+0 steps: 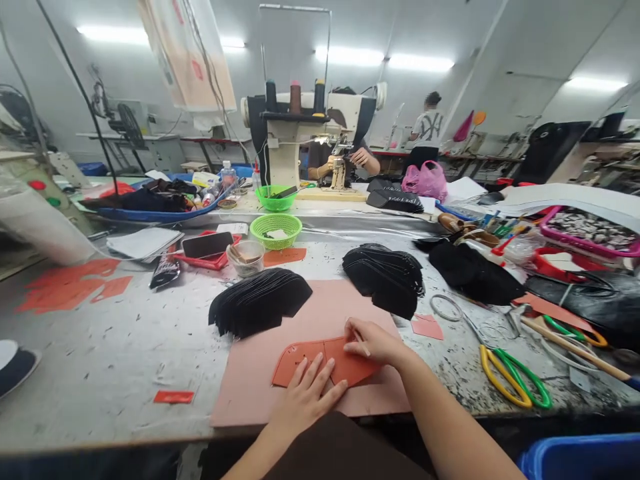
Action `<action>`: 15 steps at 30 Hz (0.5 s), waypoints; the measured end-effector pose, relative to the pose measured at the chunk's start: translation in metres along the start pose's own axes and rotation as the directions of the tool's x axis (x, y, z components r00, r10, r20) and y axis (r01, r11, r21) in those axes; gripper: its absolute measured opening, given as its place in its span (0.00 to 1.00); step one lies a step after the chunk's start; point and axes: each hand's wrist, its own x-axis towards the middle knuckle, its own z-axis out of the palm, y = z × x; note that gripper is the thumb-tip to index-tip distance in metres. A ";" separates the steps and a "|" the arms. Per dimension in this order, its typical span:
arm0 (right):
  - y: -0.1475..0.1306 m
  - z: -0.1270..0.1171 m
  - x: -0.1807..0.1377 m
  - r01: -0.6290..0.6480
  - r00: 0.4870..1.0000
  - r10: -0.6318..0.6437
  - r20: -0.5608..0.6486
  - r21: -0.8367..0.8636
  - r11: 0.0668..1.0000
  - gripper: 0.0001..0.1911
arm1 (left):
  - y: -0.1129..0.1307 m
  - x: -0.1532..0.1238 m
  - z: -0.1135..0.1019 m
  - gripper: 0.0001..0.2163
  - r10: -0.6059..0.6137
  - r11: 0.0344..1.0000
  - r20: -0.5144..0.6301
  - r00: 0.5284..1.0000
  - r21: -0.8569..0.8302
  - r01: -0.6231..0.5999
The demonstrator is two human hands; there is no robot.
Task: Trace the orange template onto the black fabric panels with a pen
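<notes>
Orange piece [341, 365]: pressed flat on pink board [240, 390], at near centre, under spread fingers of left hand [311, 395], probably against slipping. Couldn't tell any grip in curled fingers of right hand [376, 343]. Farther, saw black stacks [260, 301] parted left and right, seemingly for room.

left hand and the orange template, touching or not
Touching: the head view shows the left hand spread palm down, lying over the lower edge of the orange template with no gap visible.
</notes>
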 end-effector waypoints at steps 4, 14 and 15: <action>0.004 -0.003 0.002 0.096 0.979 -0.079 -0.189 0.083 0.992 0.06 | -0.008 -0.004 -0.002 0.25 -0.068 0.998 0.017 0.998 -0.004 0.068; 0.069 -0.066 -0.007 -0.178 0.570 0.220 -0.792 0.142 0.974 0.07 | -0.020 -0.019 -0.013 0.20 -0.155 0.986 0.117 0.981 -0.037 0.160; 0.069 -0.057 -0.008 -0.096 0.577 0.234 -0.783 0.220 0.971 0.09 | -0.025 -0.021 -0.022 0.18 -0.176 0.982 0.138 0.975 -0.044 0.184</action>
